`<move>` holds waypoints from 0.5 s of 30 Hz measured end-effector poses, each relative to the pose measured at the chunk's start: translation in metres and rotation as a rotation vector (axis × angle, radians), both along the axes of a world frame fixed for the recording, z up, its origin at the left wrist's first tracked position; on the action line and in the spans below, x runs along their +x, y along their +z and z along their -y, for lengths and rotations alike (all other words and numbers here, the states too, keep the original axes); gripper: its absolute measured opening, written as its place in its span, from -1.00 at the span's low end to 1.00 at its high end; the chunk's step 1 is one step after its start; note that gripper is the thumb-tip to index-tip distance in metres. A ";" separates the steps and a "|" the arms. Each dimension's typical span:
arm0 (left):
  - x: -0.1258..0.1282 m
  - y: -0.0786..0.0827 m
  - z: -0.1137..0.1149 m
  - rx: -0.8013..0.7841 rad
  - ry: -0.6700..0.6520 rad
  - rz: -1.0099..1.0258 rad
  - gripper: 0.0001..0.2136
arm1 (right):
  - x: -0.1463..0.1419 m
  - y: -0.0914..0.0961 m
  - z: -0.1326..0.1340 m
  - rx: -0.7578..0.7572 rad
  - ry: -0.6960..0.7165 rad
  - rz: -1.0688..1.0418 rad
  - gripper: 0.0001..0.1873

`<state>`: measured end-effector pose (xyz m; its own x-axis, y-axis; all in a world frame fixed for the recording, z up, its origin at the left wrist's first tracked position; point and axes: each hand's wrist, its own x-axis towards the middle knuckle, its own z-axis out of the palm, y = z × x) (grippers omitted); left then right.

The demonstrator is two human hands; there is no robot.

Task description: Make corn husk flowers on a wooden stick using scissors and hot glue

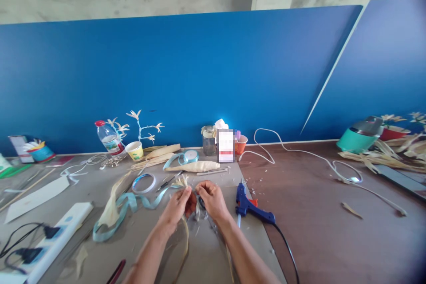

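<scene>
The head view shows me, at the near left, a long white plastic power strip (80, 214), cut off by the bottom edge. To its right, a pale, crinkled dried husk (109, 214) lies beside a loosely looped light-blue satin ribbon (150, 203). Beyond, at a yellow paper cup (134, 151), a light-blue-wrapped stem with pale husk-like flowers (140, 132) stands upright and looks made up to me. In the middle, the left hand (177, 207) appears to pinch, between thumb and forefinger, a pale, fringed bundle of dried husk (182, 180), its splayed tips showing just beyond the fingers. I see no blue-wrapped stem on it, so I judge it only part-made, with the wrapping left undone. The bundle's base is covered by that hand. Just right, the right hand (213, 200) has thumb and fingertips drawn together; I can't tell what, if anything, is between them, and the small dark shape underneath is too unclear to name. Farther off, a white rectangular object (226, 146) is blurred out. To the right, a dark-blue plastic glue gun (248, 206) lies untouched, and at the far right the heaped dry husk strips (404, 148) run out of frame.
</scene>
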<state>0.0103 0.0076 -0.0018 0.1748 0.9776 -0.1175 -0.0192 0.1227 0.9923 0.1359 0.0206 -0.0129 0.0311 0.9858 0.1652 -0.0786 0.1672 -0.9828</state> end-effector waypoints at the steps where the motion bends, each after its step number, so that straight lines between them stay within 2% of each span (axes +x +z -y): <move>1: 0.000 0.000 0.000 -0.015 -0.006 0.018 -0.58 | 0.000 0.000 0.001 0.000 0.001 0.008 -0.84; 8: 0.004 0.001 0.000 -0.114 -0.015 0.199 -0.68 | -0.001 0.002 0.004 0.007 0.035 -0.012 -0.82; 12: 0.004 0.001 -0.002 -0.068 0.049 0.248 -0.73 | -0.001 -0.001 0.003 0.016 0.012 0.028 -0.83; 15: 0.003 0.000 -0.003 0.009 0.107 0.191 -0.78 | -0.002 -0.005 0.002 0.014 -0.011 0.055 -0.83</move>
<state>0.0137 0.0109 -0.0015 0.0883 0.9926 -0.0833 -0.2191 0.1009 0.9705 0.1335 0.0190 -0.0176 0.0325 0.9830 0.1806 -0.0222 0.1814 -0.9832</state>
